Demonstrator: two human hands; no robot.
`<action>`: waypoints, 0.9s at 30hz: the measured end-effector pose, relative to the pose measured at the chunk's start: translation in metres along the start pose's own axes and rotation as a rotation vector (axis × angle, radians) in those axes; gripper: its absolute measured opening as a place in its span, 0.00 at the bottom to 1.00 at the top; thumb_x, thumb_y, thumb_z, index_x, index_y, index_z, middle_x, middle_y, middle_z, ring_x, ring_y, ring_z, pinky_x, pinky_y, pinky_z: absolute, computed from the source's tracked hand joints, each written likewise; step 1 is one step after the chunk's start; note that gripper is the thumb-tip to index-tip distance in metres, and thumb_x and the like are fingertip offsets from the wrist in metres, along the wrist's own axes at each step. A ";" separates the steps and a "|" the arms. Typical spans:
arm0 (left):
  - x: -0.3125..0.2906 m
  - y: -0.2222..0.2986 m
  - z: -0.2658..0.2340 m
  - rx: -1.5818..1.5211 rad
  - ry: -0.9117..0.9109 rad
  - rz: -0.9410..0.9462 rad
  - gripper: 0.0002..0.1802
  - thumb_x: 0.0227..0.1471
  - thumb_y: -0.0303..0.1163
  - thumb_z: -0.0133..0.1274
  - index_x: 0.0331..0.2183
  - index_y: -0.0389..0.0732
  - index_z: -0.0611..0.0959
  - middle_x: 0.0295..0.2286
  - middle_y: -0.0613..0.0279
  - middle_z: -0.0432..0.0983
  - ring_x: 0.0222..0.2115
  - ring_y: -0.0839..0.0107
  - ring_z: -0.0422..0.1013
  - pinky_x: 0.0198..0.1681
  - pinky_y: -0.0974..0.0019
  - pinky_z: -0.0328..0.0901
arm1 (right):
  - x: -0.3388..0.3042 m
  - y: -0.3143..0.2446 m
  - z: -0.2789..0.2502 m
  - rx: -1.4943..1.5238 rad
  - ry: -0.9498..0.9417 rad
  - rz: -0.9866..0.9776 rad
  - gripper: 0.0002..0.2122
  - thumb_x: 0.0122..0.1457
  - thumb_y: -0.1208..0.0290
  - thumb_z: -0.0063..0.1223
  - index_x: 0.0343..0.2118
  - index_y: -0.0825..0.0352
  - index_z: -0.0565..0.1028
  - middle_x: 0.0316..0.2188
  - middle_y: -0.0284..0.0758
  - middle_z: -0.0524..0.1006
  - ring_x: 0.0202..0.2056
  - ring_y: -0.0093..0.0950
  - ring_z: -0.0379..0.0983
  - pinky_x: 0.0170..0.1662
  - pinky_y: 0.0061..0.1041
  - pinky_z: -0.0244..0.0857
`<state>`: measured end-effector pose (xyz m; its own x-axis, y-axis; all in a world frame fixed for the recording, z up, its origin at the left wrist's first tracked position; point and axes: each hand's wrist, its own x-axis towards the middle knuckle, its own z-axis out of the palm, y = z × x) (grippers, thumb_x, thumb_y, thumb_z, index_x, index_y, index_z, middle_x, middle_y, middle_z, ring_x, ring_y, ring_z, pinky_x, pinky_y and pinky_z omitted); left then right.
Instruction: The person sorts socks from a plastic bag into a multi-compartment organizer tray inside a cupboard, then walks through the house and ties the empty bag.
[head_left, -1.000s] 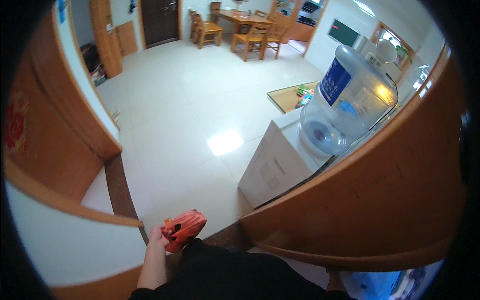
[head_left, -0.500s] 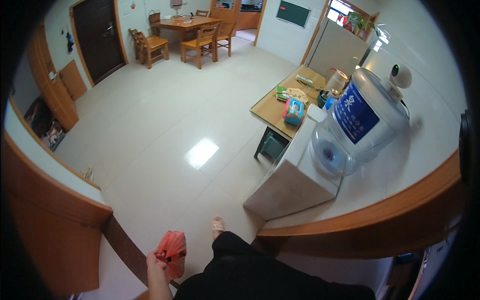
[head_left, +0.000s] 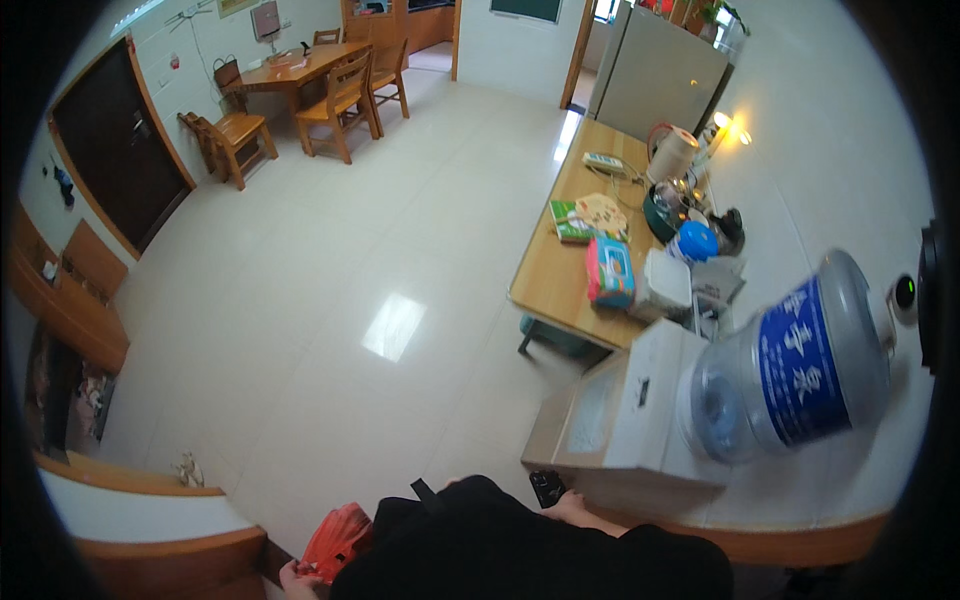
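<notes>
At the lower edge, my left hand (head_left: 297, 580) is closed on a red plastic bag (head_left: 338, 538), which hangs beside my dark clothing. My right hand (head_left: 570, 508) shows at the lower middle, closed around a flat black object with light markings (head_left: 547, 487); its kind is not clear. This hand is nearest to a white and brown cardboard box (head_left: 590, 415) standing by the wall. On the box a large clear water jug (head_left: 775, 375) with a blue label leans toward the wall. My black clothing (head_left: 520, 545) hides much of both forearms.
A wooden table (head_left: 555, 265) at right holds wipes (head_left: 610, 270), a hand fan (head_left: 600, 212) and a white container (head_left: 665, 285). Farther off stand a fridge (head_left: 660, 75), dining table (head_left: 300, 68), chairs (head_left: 345, 105) and dark door (head_left: 120, 145). Low wooden ledges (head_left: 180, 550) edge the left.
The view has moved forward, bringing the box, jug and table nearer. My right hand with the black object has come into view; my left hand with the bag now sits lower in the picture.
</notes>
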<state>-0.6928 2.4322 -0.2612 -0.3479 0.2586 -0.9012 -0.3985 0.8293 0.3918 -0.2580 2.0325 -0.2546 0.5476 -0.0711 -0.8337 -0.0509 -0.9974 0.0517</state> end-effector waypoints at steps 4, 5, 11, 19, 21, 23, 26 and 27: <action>0.022 0.024 0.086 -0.032 -0.007 -0.046 0.10 0.43 0.31 0.44 0.25 0.33 0.70 0.19 0.58 0.68 0.19 0.66 0.67 0.26 0.65 0.63 | 0.000 -0.084 -0.058 0.290 0.441 -0.203 0.51 0.26 0.57 0.62 0.52 0.75 0.45 0.42 0.55 0.58 0.44 0.46 0.58 0.48 0.34 0.55; 0.029 0.030 0.110 -0.045 -0.011 -0.062 0.10 0.43 0.31 0.44 0.25 0.33 0.70 0.19 0.58 0.68 0.19 0.65 0.67 0.26 0.65 0.63 | -0.002 -0.100 -0.072 0.347 0.555 -0.247 0.50 0.27 0.57 0.61 0.52 0.75 0.45 0.42 0.55 0.57 0.44 0.47 0.57 0.48 0.36 0.54; 0.056 0.100 0.290 -0.055 -0.051 -0.142 0.09 0.44 0.31 0.44 0.26 0.34 0.69 0.19 0.58 0.68 0.19 0.64 0.67 0.27 0.62 0.63 | 0.030 -0.204 -0.177 0.626 0.864 -0.092 0.48 0.29 0.63 0.63 0.54 0.67 0.44 0.46 0.53 0.56 0.47 0.47 0.53 0.50 0.36 0.51; -0.021 0.180 0.517 0.058 -0.261 -0.150 0.08 0.45 0.29 0.38 0.18 0.39 0.65 0.12 0.63 0.62 0.11 0.69 0.61 0.15 0.73 0.61 | 0.119 -0.263 -0.290 0.721 1.121 0.052 0.39 0.25 0.67 0.63 0.47 0.71 0.58 0.35 0.47 0.70 0.37 0.42 0.67 0.44 0.32 0.59; 0.010 0.190 0.565 0.023 -0.382 -0.120 0.07 0.44 0.27 0.37 0.17 0.39 0.65 0.11 0.63 0.60 0.10 0.71 0.59 0.12 0.74 0.60 | 0.189 -0.227 -0.286 0.747 1.151 0.042 0.39 0.23 0.67 0.64 0.45 0.73 0.60 0.36 0.46 0.70 0.38 0.41 0.67 0.44 0.31 0.60; 0.007 0.209 0.590 -0.094 -0.484 -0.084 0.11 0.45 0.27 0.33 0.15 0.42 0.65 0.09 0.67 0.60 0.08 0.72 0.56 0.11 0.70 0.57 | 0.211 -0.279 -0.289 0.660 0.995 0.112 0.37 0.25 0.67 0.63 0.44 0.73 0.61 0.36 0.45 0.70 0.38 0.40 0.67 0.44 0.31 0.60; -0.052 0.229 0.634 -0.124 -0.333 0.010 0.10 0.44 0.26 0.34 0.14 0.42 0.64 0.09 0.67 0.59 0.08 0.73 0.55 0.12 0.73 0.57 | 0.234 -0.389 -0.319 0.558 0.795 0.051 0.34 0.28 0.67 0.61 0.43 0.73 0.62 0.35 0.44 0.70 0.37 0.38 0.67 0.42 0.30 0.60; -0.050 0.236 0.651 -0.137 -0.414 0.013 0.11 0.45 0.26 0.34 0.14 0.42 0.64 0.09 0.67 0.58 0.09 0.73 0.55 0.13 0.73 0.57 | 0.246 -0.418 -0.330 0.532 0.745 0.007 0.32 0.30 0.67 0.61 0.42 0.73 0.62 0.34 0.44 0.71 0.36 0.37 0.67 0.42 0.29 0.60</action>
<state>-0.2167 2.9370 -0.2442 0.0052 0.4686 -0.8834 -0.5146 0.7587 0.3994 0.1737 2.4275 -0.2993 0.9336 -0.2523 -0.2544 -0.3334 -0.8717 -0.3590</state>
